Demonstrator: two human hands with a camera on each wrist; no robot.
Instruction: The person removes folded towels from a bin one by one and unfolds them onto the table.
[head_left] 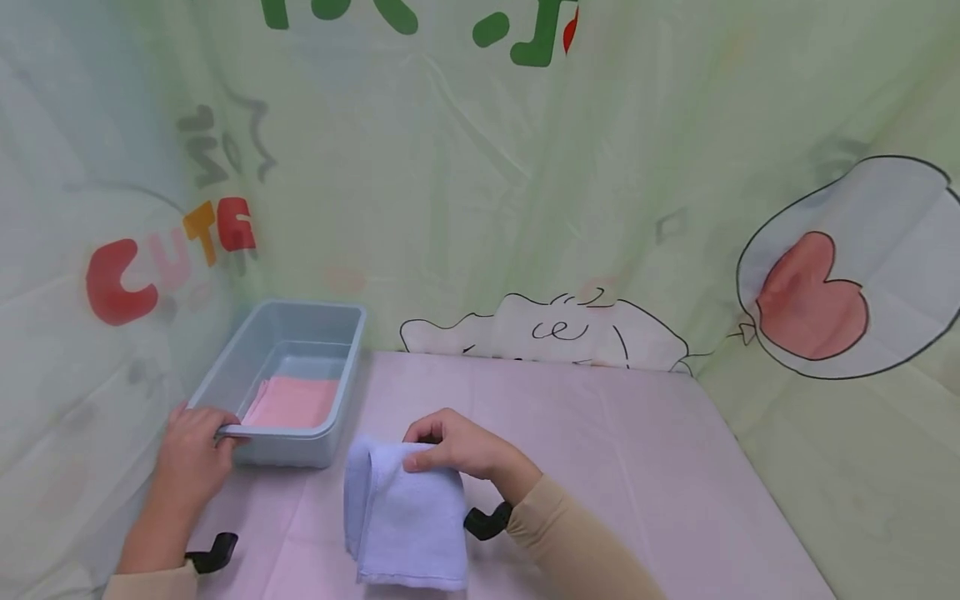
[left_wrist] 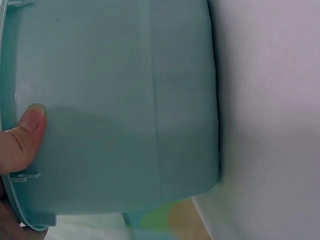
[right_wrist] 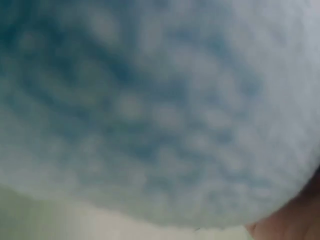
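Observation:
My left hand [head_left: 197, 450] grips the near left rim of a blue-grey plastic bin [head_left: 288, 450]. In the left wrist view its thumb [left_wrist: 31, 125] presses on the outside of the bin's wall [left_wrist: 100, 100]. Inside the bin lies a folded pink cloth [head_left: 296, 402]. My right hand [head_left: 472, 450] pinches a folded light-blue towel [head_left: 416, 525] by its top edge, and the towel hangs down in front of me, right of the bin. Close up, the towel [right_wrist: 165, 115] fills most of the right wrist view, blurred.
A pale pink tabletop [head_left: 600, 467] stretches to the right of the towel. Printed green curtain [head_left: 465, 208] closes off the back and sides; the bin stands close to its left side. Black wrist mounts [head_left: 487, 521] sit on both wrists.

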